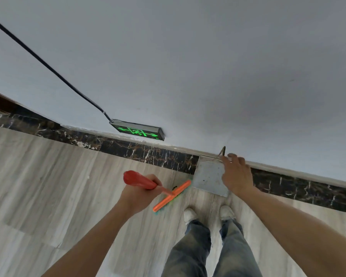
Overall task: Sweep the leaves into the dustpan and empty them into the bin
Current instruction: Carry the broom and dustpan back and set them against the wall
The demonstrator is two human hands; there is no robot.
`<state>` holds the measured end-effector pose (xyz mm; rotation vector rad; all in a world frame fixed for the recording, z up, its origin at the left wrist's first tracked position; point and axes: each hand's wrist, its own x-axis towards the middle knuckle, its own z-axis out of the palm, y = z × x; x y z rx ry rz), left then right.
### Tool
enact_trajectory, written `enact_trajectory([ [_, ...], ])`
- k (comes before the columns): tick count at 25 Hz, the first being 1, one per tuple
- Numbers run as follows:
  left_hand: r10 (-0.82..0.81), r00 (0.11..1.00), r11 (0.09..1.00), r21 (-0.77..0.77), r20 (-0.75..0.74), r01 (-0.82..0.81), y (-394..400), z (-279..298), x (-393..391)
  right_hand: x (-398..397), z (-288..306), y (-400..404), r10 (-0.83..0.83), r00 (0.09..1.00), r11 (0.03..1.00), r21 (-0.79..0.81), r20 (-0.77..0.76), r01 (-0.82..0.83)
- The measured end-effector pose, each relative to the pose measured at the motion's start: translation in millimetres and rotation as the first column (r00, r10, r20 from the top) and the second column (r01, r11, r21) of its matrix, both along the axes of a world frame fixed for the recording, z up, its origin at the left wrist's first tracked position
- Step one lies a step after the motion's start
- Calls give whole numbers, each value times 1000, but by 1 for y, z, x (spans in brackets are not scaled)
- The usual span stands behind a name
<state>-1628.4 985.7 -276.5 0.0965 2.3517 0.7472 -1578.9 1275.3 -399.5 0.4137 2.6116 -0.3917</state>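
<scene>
The pale grey painted wall (188, 66) fills the upper part of the view, meeting the light wood-grain tiled floor (48, 176) along a dark marble skirting band with white veins (140, 151). The person stands close to the wall in faded blue jeans (196, 246) and white shoes (189, 214), both bare forearms reaching forward. A black cable (48, 65) runs diagonally down the wall to a lit green exit sign in a slim dark box (138, 131), mounted just above the skirting.

The square grey metal dustpan (208, 176) sits on the floor against the skirting, ahead of the shoes. The right hand (237, 174) is over its right side, fingers curled at the thin upright handle; whether they actually clamp it cannot be told. The left hand (140, 193) is wrapped firmly around the red handle of an orange broom with teal bristles (171, 195), whose head lies angled on the floor, its far end just beside the dustpan's left edge. A small dark scrap, possibly a leaf (174, 187), lies beside the broom head.
</scene>
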Motion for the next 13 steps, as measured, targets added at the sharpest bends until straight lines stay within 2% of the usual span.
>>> enact_trajectory([
  [3,-199,979,978,-68,-42,195,32,0,-16,18,15,-16,68,990,971,-235,125,-37],
  [6,-355,933,929,-131,-57,346,64,-1,-35,20,43,-12,-32,997,931,-360,70,55],
  [9,-422,905,899,-150,-55,411,87,6,-45,13,74,2,-140,990,899,-419,-1,127],
  [13,-493,869,869,-69,-44,489,113,22,-48,4,101,16,-200,978,893,-421,-58,158],
])
